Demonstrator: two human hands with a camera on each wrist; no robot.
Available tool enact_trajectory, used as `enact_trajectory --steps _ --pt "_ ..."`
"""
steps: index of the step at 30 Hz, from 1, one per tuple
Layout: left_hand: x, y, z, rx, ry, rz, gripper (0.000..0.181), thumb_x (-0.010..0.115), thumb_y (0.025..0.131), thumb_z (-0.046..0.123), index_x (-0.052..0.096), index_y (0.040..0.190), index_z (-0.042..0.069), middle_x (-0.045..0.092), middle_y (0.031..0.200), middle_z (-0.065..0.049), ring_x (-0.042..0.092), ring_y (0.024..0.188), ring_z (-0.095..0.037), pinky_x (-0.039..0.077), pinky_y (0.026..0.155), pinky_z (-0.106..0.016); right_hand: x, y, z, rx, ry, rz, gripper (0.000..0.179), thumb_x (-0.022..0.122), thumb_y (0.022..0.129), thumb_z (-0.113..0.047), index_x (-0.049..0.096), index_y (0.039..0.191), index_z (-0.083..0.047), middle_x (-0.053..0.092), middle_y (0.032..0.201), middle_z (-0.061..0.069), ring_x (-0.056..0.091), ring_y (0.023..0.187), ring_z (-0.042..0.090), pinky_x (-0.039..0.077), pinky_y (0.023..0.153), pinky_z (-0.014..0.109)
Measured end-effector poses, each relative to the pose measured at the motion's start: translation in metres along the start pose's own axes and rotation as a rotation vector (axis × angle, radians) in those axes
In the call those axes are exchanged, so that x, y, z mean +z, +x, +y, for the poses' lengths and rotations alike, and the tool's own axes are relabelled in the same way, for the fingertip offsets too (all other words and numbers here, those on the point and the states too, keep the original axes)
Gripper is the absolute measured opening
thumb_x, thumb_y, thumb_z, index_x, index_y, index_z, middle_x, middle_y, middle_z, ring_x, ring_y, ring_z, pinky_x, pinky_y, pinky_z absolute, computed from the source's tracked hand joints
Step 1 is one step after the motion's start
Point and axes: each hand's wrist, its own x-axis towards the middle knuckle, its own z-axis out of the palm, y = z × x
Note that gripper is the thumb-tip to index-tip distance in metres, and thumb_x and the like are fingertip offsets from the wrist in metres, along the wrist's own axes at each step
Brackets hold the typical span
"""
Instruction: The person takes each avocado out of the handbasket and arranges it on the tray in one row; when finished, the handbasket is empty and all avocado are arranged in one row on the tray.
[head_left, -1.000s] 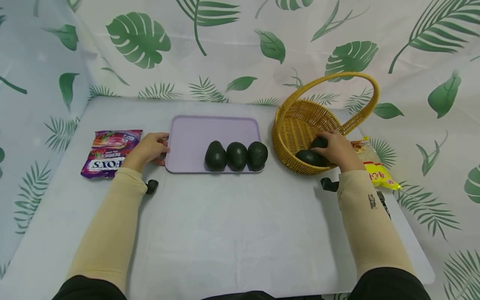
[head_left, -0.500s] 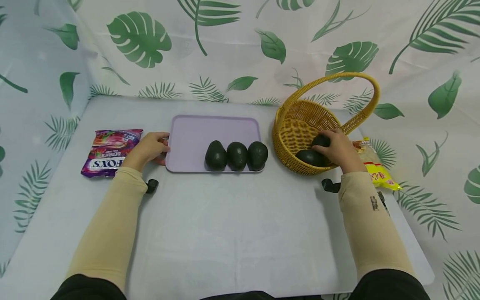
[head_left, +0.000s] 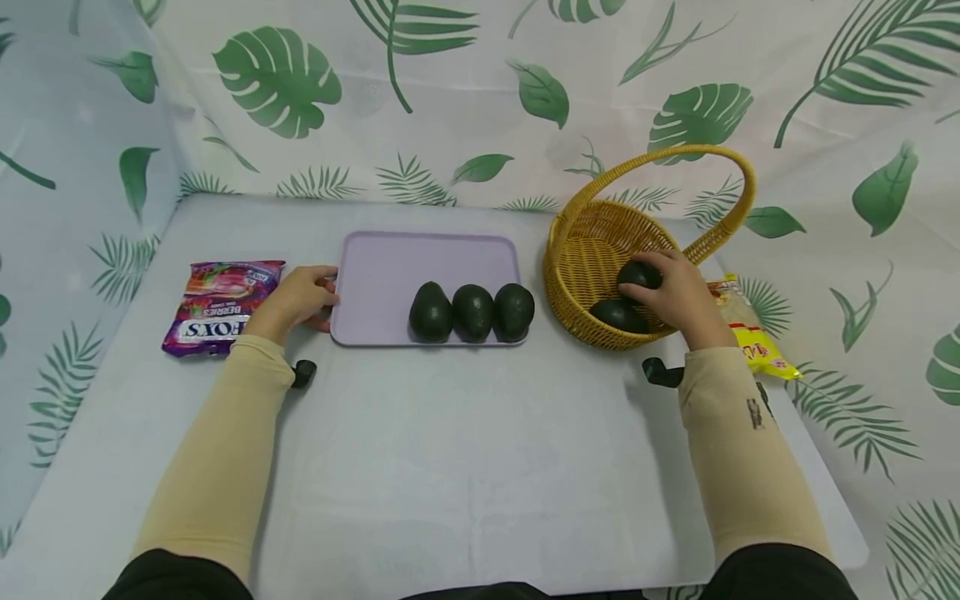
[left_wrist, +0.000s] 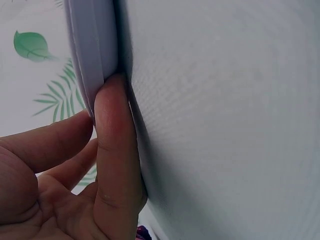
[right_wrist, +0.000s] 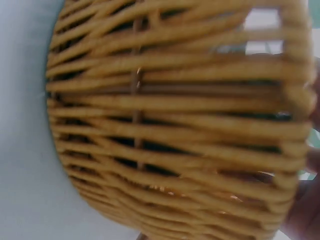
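Note:
My left hand (head_left: 302,297) holds the left edge of a lilac tray (head_left: 390,258). In the left wrist view its thumb touches the rim of the tray (left_wrist: 92,45) and a finger lies under it. Three dark green avocados, a left one (head_left: 431,312), a middle one (head_left: 473,313) and a right one (head_left: 514,312), stand in a row along the tray's front edge. Inside a wicker basket (head_left: 558,275), my right hand (head_left: 678,292) grips an avocado (head_left: 639,274) between thumb and fingers. Another avocado (head_left: 618,315) lies below it in the basket. The basket's woven wall (right_wrist: 175,105) hides most of this hand in the right wrist view.
A purple candy bag (head_left: 217,304) lies left of the tray, beside my left forearm. A yellow snack bag (head_left: 757,342) sits right of the basket, partly behind my right wrist. The basket's tall handle (head_left: 675,154) arches above it. A leaf-print cloth (head_left: 450,108) hangs behind the white table (head_left: 465,450).
The gripped avocado has risen slightly inside the basket, and more of it shows. My right hand has shifted a little to the right. The left hand and tray have stayed put.

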Motion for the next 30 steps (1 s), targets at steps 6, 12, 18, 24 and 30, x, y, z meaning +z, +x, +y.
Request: enact_trajectory --steps 6,12,18,24,30 --pt "0.001 -0.002 0.001 -0.011 -0.003 -0.001 0.064 0.049 0.1 -0.001 0.022 0.157 0.004 0.039 0.125 -0.018 0.048 0.101 -0.026 0.061 0.068 -0.031 -0.003 -0.007 -0.01 -0.033 0.03 0.036 0.068 0.066 0.09 -0.051 0.049 0.145 -0.015 0.033 0.152 0.022 0.035 0.133 0.05 0.036 0.101 0.071" --pt "0.001 -0.002 0.001 -0.016 -0.004 -0.001 0.064 0.049 0.1 0.0 0.021 0.157 0.004 0.039 0.126 -0.018 0.048 0.102 -0.027 0.061 0.069 -0.032 -0.005 -0.013 -0.023 -0.095 0.052 0.089 0.065 0.068 0.09 -0.048 0.052 0.143 -0.013 0.039 0.149 0.02 0.04 0.129 0.048 0.04 0.099 0.069" --pt "0.0 -0.001 0.0 -0.017 -0.006 -0.006 0.064 0.05 0.1 0.001 0.021 0.157 0.005 0.039 0.125 -0.018 0.048 0.099 -0.026 0.061 0.068 -0.032 -0.007 -0.018 -0.036 -0.153 0.064 0.129 0.062 0.07 0.09 -0.043 0.054 0.142 -0.014 0.043 0.146 0.018 0.045 0.127 0.045 0.045 0.096 0.065" --pt "0.0 -0.001 0.0 -0.019 -0.001 -0.005 0.065 0.05 0.1 0.002 0.021 0.158 0.006 0.039 0.128 -0.019 0.049 0.1 -0.027 0.061 0.068 -0.033 -0.009 -0.024 -0.05 -0.168 0.085 0.141 0.062 0.072 0.088 -0.044 0.056 0.141 -0.015 0.041 0.148 0.016 0.042 0.13 0.044 0.042 0.1 0.066" --pt "-0.001 -0.001 0.0 -0.019 0.002 -0.001 0.064 0.05 0.1 0.001 0.022 0.157 0.006 0.039 0.128 -0.019 0.048 0.102 -0.027 0.061 0.069 -0.033 -0.008 -0.033 -0.067 -0.201 0.104 0.147 0.061 0.073 0.088 -0.045 0.057 0.139 -0.016 0.042 0.146 0.014 0.046 0.126 0.041 0.046 0.097 0.063"
